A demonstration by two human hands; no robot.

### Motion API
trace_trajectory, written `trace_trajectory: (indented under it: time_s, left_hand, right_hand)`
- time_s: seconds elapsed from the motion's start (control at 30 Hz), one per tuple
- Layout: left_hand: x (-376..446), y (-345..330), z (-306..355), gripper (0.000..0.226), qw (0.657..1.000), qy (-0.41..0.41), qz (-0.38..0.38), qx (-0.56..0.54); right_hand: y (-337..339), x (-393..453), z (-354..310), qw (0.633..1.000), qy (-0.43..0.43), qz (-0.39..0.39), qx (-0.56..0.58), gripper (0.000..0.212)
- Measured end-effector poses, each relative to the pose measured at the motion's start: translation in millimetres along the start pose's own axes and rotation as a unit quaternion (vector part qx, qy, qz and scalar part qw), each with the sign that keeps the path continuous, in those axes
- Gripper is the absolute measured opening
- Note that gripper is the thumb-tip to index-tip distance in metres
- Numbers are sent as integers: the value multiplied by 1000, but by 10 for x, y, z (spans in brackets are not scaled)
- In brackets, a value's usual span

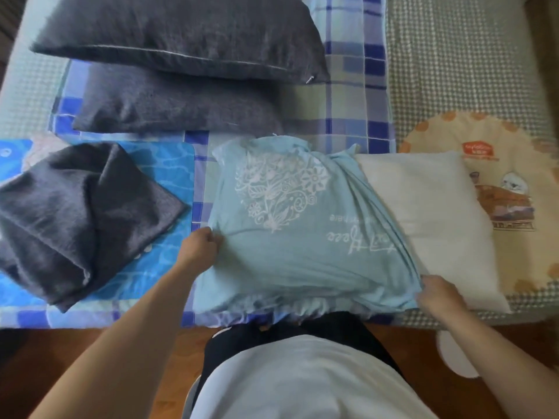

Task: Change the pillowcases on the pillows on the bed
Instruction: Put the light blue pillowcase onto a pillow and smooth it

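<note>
Gripping the near edge of a light blue cotton pillowcase [290, 237] printed with a white floral heart, the left hand [203, 241] curls its fingers round the lower left corner, while the right hand [435, 290] pinches the bunched open edge at lower right. This pillowcase lies mid-frame on the blue checked bedsheet [348, 116], covering about half of a plain white pillow [429, 213] whose bare right part sticks out. White lettering on the pillowcase is upside down and unreadable. At left, a crumpled dark grey pillowcase [75, 219] lies on a bright blue mat [169, 164]. Farther up, two dark grey pillows [181, 71] overlap, the upper one cut off by the frame's top.
</note>
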State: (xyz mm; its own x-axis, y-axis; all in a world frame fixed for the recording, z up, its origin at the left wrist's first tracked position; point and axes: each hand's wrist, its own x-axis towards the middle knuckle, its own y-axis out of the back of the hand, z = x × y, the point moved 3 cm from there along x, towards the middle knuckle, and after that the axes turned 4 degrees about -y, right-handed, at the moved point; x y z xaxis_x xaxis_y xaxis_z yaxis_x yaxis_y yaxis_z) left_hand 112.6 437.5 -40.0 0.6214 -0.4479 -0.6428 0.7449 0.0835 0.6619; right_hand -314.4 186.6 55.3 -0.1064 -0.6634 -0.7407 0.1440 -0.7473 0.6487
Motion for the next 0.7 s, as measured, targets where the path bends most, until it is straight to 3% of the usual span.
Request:
trace_trajectory:
  time_s: [0.1,0.2,0.3,0.37,0.43,0.47,0.5,0.57,0.63,0.7]
  left_hand:
    - [1,-54,-64,18,993,6,-79,92]
    - [118,26,213,34,1000,-9,-15,-10]
    - [443,80,634,36,993,-35,38,-103]
    - [719,82,759,39,989,-16,56,-139]
    - [914,42,773,47,984,32,71,-163]
    - [934,26,800,50,981,32,111,-153]
    - [892,16,871,50,976,-10,171,-135]
    - [692,-54,1154,40,944,-174,263,-99]
    - [511,-265,1400,35,936,-270,219,-62]
    - [412,-525,1484,43,957,-254,138,-25]
  right_hand:
    - [219,-212,-639,989,91,19,111,21]
    - [758,-165,-1520,948,178,66,254,27]
    - [1233,408,-2452,928,155,65,332,38]
    - [1360,900,-2953,954,131,53,264,34]
    - [1273,1235,-3343,990,110,40,73,34]
    - [1209,1290,-3474,991,122,44,7,33]
    - [1139,1316,-3510,987,150,59,-29,31]
    - [1191,1311,-3250,968,189,151,-67,29]
    - [1461,1404,-2541,964,96,248,-31,25]
    - [1651,1443,-1829,966,-35,257,-6,27]
